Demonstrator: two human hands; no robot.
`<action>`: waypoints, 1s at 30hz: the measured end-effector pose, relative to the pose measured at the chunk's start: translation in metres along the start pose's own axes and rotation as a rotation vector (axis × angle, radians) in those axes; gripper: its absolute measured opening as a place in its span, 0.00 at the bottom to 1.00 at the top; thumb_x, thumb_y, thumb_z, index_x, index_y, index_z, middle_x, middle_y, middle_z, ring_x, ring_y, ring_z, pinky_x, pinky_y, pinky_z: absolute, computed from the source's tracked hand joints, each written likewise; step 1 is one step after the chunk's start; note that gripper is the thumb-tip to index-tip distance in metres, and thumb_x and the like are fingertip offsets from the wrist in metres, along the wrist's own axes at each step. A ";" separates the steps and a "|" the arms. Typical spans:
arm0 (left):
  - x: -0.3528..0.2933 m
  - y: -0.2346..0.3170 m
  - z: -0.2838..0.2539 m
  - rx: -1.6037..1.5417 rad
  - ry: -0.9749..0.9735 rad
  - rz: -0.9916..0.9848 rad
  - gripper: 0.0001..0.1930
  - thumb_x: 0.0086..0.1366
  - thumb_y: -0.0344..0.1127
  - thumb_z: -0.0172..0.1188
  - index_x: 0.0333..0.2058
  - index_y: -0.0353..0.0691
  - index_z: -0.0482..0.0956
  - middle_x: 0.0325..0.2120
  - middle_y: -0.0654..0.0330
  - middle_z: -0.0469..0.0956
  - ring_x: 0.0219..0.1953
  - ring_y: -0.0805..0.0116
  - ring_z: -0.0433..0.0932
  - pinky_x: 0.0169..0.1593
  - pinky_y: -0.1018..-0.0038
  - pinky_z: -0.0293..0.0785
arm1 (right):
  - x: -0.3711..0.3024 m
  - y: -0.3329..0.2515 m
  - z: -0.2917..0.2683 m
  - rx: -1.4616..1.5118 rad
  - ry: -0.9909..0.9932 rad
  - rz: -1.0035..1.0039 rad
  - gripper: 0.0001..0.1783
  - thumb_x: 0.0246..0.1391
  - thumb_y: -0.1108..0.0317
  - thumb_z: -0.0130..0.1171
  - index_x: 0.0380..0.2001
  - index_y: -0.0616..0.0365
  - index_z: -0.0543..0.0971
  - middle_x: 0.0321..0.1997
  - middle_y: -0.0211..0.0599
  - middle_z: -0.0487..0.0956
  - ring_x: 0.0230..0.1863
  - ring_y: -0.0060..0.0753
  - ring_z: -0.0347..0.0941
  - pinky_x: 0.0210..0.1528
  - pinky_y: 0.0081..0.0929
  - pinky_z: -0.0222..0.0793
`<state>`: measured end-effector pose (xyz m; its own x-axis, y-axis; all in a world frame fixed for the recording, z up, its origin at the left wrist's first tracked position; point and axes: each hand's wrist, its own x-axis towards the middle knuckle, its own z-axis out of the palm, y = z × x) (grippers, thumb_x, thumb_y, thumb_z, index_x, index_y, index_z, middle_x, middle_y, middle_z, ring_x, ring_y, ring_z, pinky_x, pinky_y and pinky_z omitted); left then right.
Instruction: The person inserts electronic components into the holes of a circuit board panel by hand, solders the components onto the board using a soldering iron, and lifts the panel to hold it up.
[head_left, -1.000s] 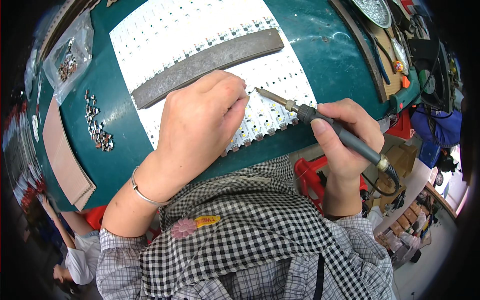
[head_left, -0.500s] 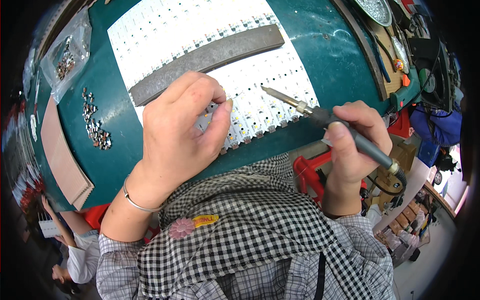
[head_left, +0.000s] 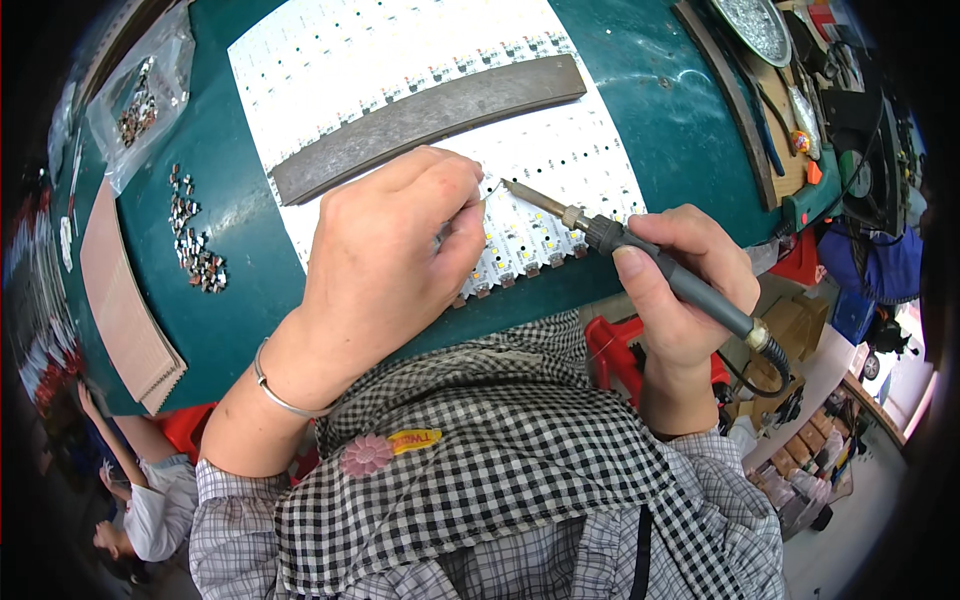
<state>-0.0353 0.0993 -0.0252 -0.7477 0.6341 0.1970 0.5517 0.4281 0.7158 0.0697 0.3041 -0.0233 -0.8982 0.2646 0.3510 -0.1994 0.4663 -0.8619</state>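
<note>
My right hand point(head_left: 690, 285) grips a soldering iron point(head_left: 600, 231) by its dark handle, with the metal tip pointing left over a white circuit board panel point(head_left: 330, 70). Close to that tip, my left hand point(head_left: 395, 240) is closed, thumb and forefinger pinching a thin silvery solder wire point(head_left: 493, 190). The wire's free end reaches the tip, though whether they touch is hard to tell. Rows of small parts cover the panel, and brown connectors point(head_left: 531, 270) line its near edge. A heavy grey bar point(head_left: 430, 125) lies across the panel beyond my left hand.
Left on the green table point(head_left: 240, 340) are loose small connectors point(head_left: 190, 235), a clear bag point(head_left: 150, 100) of similar parts and a stack of brown sheets point(head_left: 120, 300). Far right are a metal dish point(head_left: 757, 25) and tools. The iron's cable point(head_left: 775, 365) hangs by my right wrist. Another person point(head_left: 160, 500) sits lower left.
The iron's tip has moved left and slightly down, nearer my left fingers. My left hand has shifted right, its fingers now nearer the tip. The panel and bar appear slightly shifted in view.
</note>
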 end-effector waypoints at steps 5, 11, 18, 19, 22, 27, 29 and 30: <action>0.002 -0.002 0.002 0.002 0.008 0.023 0.04 0.52 0.21 0.64 0.26 0.35 0.78 0.31 0.60 0.82 0.17 0.79 0.69 0.21 0.82 0.66 | 0.002 -0.007 -0.003 -0.048 -0.053 0.001 0.11 0.40 0.76 0.70 0.29 0.65 0.81 0.22 0.38 0.79 0.19 0.23 0.73 0.21 0.18 0.63; 0.002 -0.003 0.002 0.017 0.037 0.075 0.04 0.52 0.21 0.66 0.26 0.34 0.79 0.29 0.61 0.80 0.19 0.77 0.72 0.22 0.81 0.68 | 0.003 -0.010 -0.002 -0.058 -0.066 0.024 0.11 0.41 0.75 0.70 0.30 0.65 0.80 0.23 0.38 0.80 0.21 0.22 0.73 0.21 0.17 0.63; -0.012 -0.003 -0.018 0.055 0.097 -0.003 0.06 0.52 0.21 0.67 0.24 0.35 0.77 0.21 0.63 0.76 0.17 0.81 0.64 0.20 0.82 0.57 | -0.005 -0.006 -0.010 0.188 0.210 0.190 0.12 0.44 0.75 0.67 0.34 0.69 0.79 0.25 0.34 0.78 0.23 0.18 0.68 0.25 0.16 0.58; -0.014 -0.003 -0.021 0.079 0.077 0.013 0.06 0.53 0.20 0.66 0.25 0.34 0.76 0.22 0.64 0.75 0.18 0.84 0.62 0.20 0.84 0.58 | -0.005 -0.006 -0.009 0.188 0.210 0.190 0.12 0.44 0.75 0.67 0.34 0.69 0.79 0.25 0.34 0.78 0.23 0.18 0.68 0.25 0.16 0.58; -0.018 -0.006 -0.014 -0.027 0.123 0.007 0.05 0.54 0.19 0.64 0.26 0.34 0.76 0.25 0.63 0.78 0.17 0.85 0.60 0.21 0.84 0.59 | -0.006 -0.006 -0.004 0.120 0.070 0.091 0.11 0.42 0.76 0.68 0.32 0.68 0.80 0.24 0.36 0.79 0.21 0.19 0.69 0.23 0.16 0.58; -0.020 -0.008 -0.006 -0.032 0.100 0.009 0.05 0.54 0.19 0.62 0.27 0.34 0.77 0.31 0.59 0.81 0.16 0.84 0.61 0.20 0.84 0.60 | -0.004 -0.008 0.004 0.005 -0.024 0.019 0.12 0.40 0.75 0.71 0.30 0.65 0.81 0.21 0.36 0.78 0.19 0.21 0.70 0.20 0.17 0.59; -0.018 -0.008 -0.006 -0.015 0.088 0.014 0.05 0.53 0.19 0.62 0.27 0.35 0.77 0.32 0.59 0.82 0.16 0.84 0.61 0.20 0.84 0.60 | -0.004 -0.008 0.007 -0.013 -0.020 0.023 0.12 0.40 0.74 0.71 0.30 0.65 0.81 0.21 0.36 0.78 0.19 0.21 0.71 0.20 0.17 0.60; -0.018 -0.009 -0.007 -0.008 0.079 0.018 0.05 0.53 0.19 0.62 0.27 0.35 0.77 0.32 0.59 0.82 0.16 0.83 0.62 0.20 0.83 0.61 | -0.005 -0.008 0.009 -0.010 -0.018 0.040 0.12 0.40 0.75 0.71 0.30 0.65 0.81 0.21 0.36 0.79 0.19 0.22 0.71 0.21 0.17 0.61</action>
<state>-0.0295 0.0799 -0.0308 -0.7650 0.5885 0.2618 0.5623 0.4119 0.7170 0.0720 0.2920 -0.0212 -0.9124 0.2674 0.3099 -0.1599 0.4641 -0.8712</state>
